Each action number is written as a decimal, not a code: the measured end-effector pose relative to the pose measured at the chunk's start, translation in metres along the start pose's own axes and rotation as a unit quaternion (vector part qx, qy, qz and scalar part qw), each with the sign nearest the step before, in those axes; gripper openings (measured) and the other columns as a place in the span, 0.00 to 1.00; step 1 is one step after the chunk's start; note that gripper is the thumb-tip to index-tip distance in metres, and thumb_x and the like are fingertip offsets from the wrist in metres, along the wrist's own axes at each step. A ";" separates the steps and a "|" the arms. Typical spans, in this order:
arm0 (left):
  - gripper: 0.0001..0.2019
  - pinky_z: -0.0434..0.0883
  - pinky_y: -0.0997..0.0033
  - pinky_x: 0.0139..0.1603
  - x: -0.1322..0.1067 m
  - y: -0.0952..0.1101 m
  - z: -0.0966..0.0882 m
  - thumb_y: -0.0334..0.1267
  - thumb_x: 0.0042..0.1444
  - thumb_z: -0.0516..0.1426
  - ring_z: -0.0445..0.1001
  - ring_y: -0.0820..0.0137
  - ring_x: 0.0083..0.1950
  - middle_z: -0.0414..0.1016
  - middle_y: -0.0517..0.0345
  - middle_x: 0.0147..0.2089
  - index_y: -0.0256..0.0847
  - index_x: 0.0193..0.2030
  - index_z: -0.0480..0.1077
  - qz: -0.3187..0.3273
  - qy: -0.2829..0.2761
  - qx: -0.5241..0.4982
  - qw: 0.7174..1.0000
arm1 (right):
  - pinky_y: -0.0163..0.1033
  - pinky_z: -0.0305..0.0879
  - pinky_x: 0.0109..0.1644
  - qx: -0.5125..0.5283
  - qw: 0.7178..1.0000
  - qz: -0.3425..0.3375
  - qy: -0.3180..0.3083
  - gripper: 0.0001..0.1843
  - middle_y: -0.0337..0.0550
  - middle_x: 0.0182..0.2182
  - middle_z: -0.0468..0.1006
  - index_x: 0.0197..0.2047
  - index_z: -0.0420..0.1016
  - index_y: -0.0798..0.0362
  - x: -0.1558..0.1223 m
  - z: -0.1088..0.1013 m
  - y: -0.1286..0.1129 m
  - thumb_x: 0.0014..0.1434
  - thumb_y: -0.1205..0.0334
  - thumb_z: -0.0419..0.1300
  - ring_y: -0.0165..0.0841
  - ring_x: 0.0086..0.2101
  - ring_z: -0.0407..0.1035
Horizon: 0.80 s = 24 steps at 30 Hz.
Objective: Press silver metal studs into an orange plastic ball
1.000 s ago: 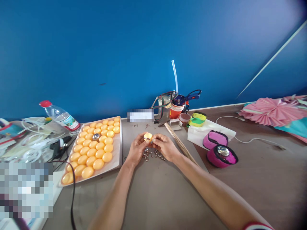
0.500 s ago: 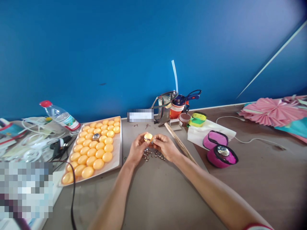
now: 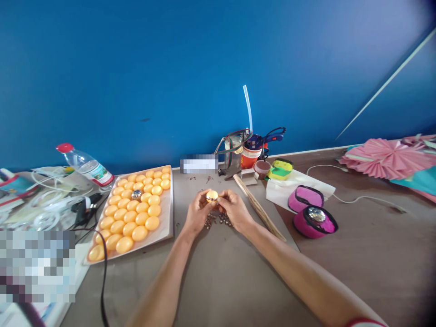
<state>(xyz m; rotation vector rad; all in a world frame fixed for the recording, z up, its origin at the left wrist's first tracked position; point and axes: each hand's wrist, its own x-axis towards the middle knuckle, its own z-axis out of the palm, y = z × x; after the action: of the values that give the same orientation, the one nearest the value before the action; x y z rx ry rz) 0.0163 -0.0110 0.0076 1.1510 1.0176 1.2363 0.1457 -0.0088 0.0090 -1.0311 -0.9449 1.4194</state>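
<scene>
Between the fingers of my left hand is an orange-yellow ball, like a ping-pong ball, with a row of small shiny beads along its near side. My right hand is closed, its thumb and fingertips pinched against the ball's right side. Whatever those fingertips pinch is too small to make out. Loose shiny beads lie on the table just below both hands. To the left, a white tray carries rows of similar orange balls, and one silvery bead-covered ball sits among them.
A wooden stick lies right of my hands. Further right are magenta wristbands and a yellow-green band. Behind stand a jar and a red cup. A tilted bottle, cables and a black cord are left.
Both hands and the ball have shifted slightly down and right. The right fingertips have closed in on the ball's side. The wooden stick's near end has moved slightly right and towards me.
</scene>
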 end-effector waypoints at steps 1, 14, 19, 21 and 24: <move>0.20 0.70 0.70 0.37 0.000 0.000 0.000 0.38 0.46 0.63 0.73 0.69 0.36 0.75 0.55 0.39 0.39 0.47 0.67 -0.001 0.000 -0.002 1.000 | 0.32 0.54 0.26 0.012 1.000 0.005 0.001 0.11 0.29 0.17 0.65 0.28 0.63 0.53 0.000 0.000 0.000 0.44 0.59 0.61 0.24 0.19 0.57; 0.19 0.68 0.68 0.47 0.003 0.005 -0.004 0.33 0.46 0.63 0.75 0.71 0.39 0.75 0.55 0.43 0.40 0.46 0.68 -0.035 -0.035 -0.230 0.972 | 0.35 0.59 0.31 -0.184 0.980 -0.072 -0.026 0.07 0.37 0.26 0.71 0.34 0.71 0.53 0.013 -0.017 -0.009 0.52 0.62 0.55 0.27 0.23 0.62; 0.19 0.69 0.66 0.46 0.003 0.010 -0.005 0.41 0.51 0.60 0.76 0.68 0.38 0.76 0.52 0.40 0.38 0.49 0.68 -0.044 -0.028 -0.268 0.962 | 0.38 0.57 0.44 -0.553 0.807 -0.195 -0.073 0.11 0.47 0.37 0.72 0.40 0.73 0.54 0.005 -0.018 -0.003 0.57 0.67 0.51 0.34 0.39 0.66; 0.19 0.69 0.66 0.44 0.003 0.011 -0.005 0.42 0.52 0.59 0.76 0.68 0.38 0.77 0.52 0.39 0.38 0.49 0.67 -0.045 -0.021 -0.270 0.961 | 0.40 0.55 0.44 -0.639 0.739 -0.193 -0.089 0.11 0.49 0.38 0.71 0.40 0.72 0.55 -0.001 -0.014 -0.003 0.59 0.62 0.52 0.36 0.39 0.65; 0.18 0.69 0.68 0.43 0.003 0.009 -0.006 0.40 0.51 0.60 0.76 0.68 0.38 0.77 0.52 0.41 0.39 0.50 0.67 -0.049 -0.024 -0.264 0.963 | 0.41 0.53 0.44 -0.690 0.691 -0.191 -0.102 0.12 0.50 0.40 0.70 0.40 0.72 0.55 -0.006 -0.009 -0.004 0.59 0.58 0.52 0.38 0.41 0.63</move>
<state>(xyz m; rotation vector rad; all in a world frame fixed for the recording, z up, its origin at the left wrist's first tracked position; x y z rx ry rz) 0.0089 -0.0073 0.0159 0.7021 0.6398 1.2899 0.1558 -0.0140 0.0104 -1.5455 -2.3737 0.2285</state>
